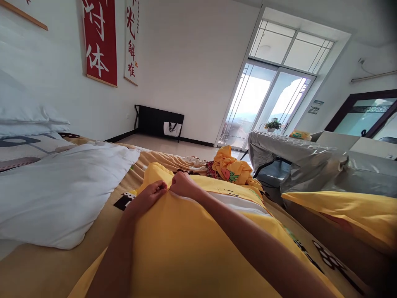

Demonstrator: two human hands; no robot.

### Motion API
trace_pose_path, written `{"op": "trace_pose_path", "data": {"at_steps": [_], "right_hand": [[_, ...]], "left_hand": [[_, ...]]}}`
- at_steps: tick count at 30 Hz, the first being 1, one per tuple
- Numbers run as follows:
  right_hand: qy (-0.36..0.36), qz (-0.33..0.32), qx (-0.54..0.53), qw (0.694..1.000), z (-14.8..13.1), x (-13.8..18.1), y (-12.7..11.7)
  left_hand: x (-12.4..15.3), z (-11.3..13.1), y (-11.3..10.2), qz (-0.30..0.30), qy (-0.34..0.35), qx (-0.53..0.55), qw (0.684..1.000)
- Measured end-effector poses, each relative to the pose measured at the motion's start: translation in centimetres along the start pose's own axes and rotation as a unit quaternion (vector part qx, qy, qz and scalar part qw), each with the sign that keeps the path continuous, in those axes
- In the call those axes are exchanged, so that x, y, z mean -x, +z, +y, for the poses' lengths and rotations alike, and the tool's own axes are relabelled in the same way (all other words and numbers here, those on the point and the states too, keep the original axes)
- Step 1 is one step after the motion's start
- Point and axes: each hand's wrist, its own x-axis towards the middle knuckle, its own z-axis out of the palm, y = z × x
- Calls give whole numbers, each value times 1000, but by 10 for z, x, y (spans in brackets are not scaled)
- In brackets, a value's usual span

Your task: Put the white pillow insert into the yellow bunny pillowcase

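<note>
A yellow pillowcase (186, 248) lies spread in front of me on the bed. White material (237, 203) shows through a long gap in it, and I cannot tell whether that is a pillow or a lining. At the left end of this gap, my left hand (148, 196) pinches the yellow cloth with its fingers closed. Right beside it, my right hand (185, 186) is curled shut on the edge of the same pillowcase, almost touching the left. Their fingertips are partly hidden, so any zipper between them cannot be made out.
A white pillow (68, 186) lies to the left on the tan patterned bedspread (96, 231). Crumpled yellow fabric (232, 165) with a fruit print sits beyond the hands. Another yellow cloth (350, 211) is at right, near a table under silvery plastic (291, 145).
</note>
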Motion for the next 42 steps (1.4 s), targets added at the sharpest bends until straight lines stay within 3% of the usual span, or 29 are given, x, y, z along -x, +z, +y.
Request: {"op": "trace_pose_path", "data": {"at_steps": [13,23,30,38,40,42], "right_hand": [[40,-54,-156,985,48,15,-6],[30,-55,-51,997,92,39,-25],[23,-69,-28,997,121,59,-44],[12,-72,-76,994,178,89,-64],[16,-66,-119,991,185,97,-65],[25,-49,-143,988,185,101,-65]], "left_hand": [[-1,3,-2,14,6,-71,997],[3,7,-8,5,2,-66,998],[5,13,-10,9,-14,-132,991],[9,19,-16,-10,-2,-269,963],[8,27,-10,-18,-45,-331,942],[3,43,9,10,-112,-417,902]]}}
